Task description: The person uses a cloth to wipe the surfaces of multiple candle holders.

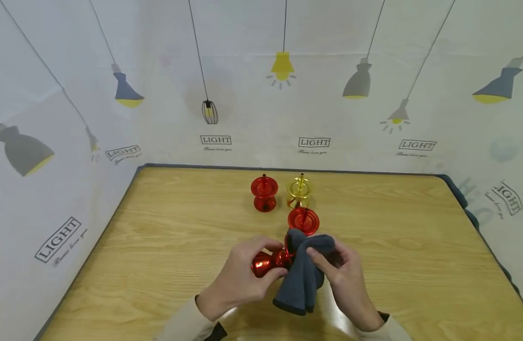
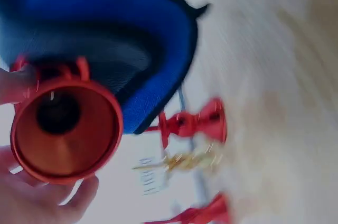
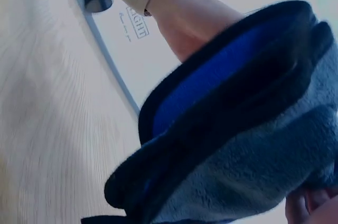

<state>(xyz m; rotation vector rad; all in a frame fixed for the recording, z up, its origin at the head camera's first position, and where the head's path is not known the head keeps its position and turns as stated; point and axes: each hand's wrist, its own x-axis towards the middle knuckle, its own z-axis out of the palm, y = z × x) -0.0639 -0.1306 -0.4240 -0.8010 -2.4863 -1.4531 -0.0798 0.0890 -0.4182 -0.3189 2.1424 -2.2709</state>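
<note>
A shiny red candle holder [image 1: 262, 264] lies on its side in the air, gripped round its waisted base by the fingers and thumb of my left hand [image 1: 240, 274]. Its hollow base [image 2: 66, 155] faces the left wrist camera. My right hand [image 1: 347, 282] pinches a grey-blue cloth [image 1: 301, 279], which wraps the dish end of the holder and hides most of it. One lower end of the cloth hangs between the hands. In the right wrist view the cloth [image 3: 248, 166] covers the holder entirely.
Beyond the hands, a red candle holder [image 1: 264, 189] and a gold one [image 1: 299, 189] stand upright with spikes up. Another red one [image 1: 303, 221] stands nearer, just behind the cloth. A lamp-printed white sheet [image 1: 253, 104] walls the wooden table [image 1: 172, 227] at back and sides.
</note>
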